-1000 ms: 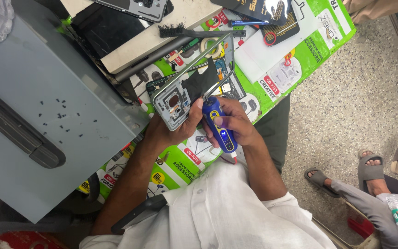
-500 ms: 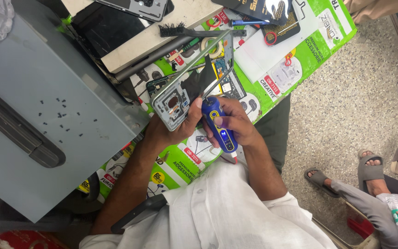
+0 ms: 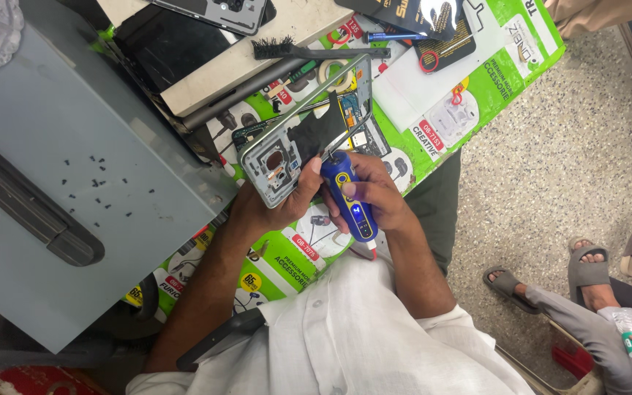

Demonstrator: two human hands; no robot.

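Hands are working an opened smartphone frame above the green printed mat: left hand is pinching its lower corner, right hand is gripping a blue electric screwdriver. Keeping the bit upright and pressure light looks wisest.

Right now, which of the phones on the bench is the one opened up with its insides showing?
The phone in the left hand, under the blue screwdriver: back off, board exposed. The grey phone at the top edge keeps its back cover on.
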